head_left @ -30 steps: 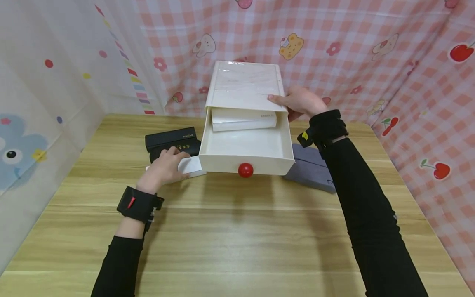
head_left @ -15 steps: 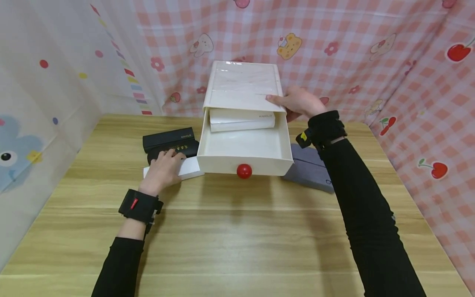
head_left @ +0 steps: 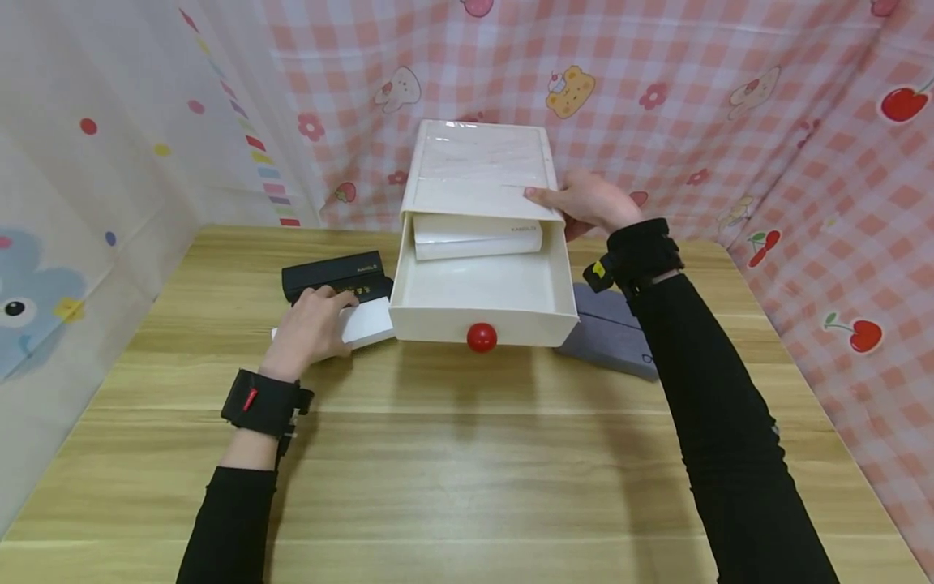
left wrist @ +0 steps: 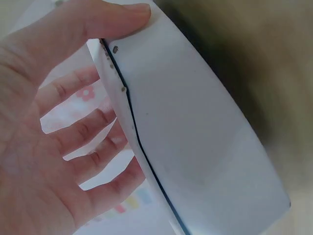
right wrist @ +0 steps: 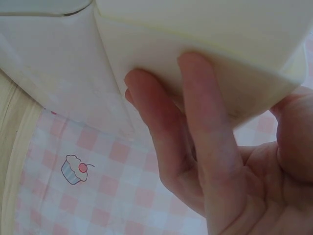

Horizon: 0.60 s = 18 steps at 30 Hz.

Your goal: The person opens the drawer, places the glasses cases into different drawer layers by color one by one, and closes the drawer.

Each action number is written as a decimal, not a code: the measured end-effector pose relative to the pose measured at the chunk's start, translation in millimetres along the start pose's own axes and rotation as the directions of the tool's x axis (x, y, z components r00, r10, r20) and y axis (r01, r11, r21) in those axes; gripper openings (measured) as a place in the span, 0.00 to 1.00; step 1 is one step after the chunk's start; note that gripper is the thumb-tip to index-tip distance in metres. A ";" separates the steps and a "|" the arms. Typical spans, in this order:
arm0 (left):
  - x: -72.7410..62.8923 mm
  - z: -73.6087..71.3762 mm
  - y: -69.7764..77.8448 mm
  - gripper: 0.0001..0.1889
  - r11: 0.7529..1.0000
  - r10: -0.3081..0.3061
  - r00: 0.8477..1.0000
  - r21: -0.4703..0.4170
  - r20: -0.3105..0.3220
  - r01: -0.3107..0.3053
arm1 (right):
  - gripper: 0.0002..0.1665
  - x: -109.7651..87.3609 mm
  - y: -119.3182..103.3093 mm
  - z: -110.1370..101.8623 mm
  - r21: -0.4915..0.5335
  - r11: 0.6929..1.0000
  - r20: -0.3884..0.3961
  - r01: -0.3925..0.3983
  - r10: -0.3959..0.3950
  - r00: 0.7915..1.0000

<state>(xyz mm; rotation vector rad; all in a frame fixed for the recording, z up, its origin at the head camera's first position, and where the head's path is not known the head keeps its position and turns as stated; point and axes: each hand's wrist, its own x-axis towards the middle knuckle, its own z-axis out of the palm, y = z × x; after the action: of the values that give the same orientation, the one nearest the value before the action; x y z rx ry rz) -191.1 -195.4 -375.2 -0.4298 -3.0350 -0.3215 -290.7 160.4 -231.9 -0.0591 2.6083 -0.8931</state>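
My left hand [head_left: 310,328] grips a white oblong case [head_left: 367,321] left of the drawer box. In the left wrist view, the thumb lies on one face of the case [left wrist: 195,117] and the fingers reach round its other side; a dark seam runs along it. My right hand [head_left: 591,199] holds the right side of the white drawer box [head_left: 481,166], thumb on top, fingers [right wrist: 205,98] against the side wall. The drawer [head_left: 430,324] is pulled out, with a red knob [head_left: 481,337] on its front. A white case with small lettering [head_left: 477,241] lies at its back.
Two black cases [head_left: 328,273] lie behind my left hand, the nearer partly covered by it. On the right, a grey glasses case [head_left: 609,337] sits partly under my right forearm. Printed curtains [head_left: 467,65] hang behind the wooden table [head_left: 467,487].
My left hand has closed round the white case and shifted slightly left and up with it, tilting the case and covering more of the nearer black case. The right hand stays on the box.
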 end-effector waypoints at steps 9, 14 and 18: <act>-0.4 -41.3 2.0 0.35 0.999 -0.018 0.990 0.030 -0.139 0.022 | 0.42 0.5 0.8 -0.2 -0.008 1.000 0.000 0.003 -0.003 1.000; 1.5 -68.9 9.9 0.36 0.998 -0.029 0.970 0.049 -0.241 0.041 | 0.42 1.6 1.6 -0.6 -0.019 1.000 -0.007 0.004 -0.004 1.000; 2.7 -86.5 18.5 0.35 0.996 -0.018 0.934 0.080 -0.357 0.049 | 0.42 2.3 1.6 -0.2 -0.021 1.000 -0.011 0.003 -0.003 1.000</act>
<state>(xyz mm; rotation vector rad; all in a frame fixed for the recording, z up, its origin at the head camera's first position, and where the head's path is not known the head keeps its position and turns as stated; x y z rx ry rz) -185.9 -195.7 -286.9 -0.2778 -2.6908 -0.2357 -292.8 161.4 -233.5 -0.0635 2.6284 -0.8696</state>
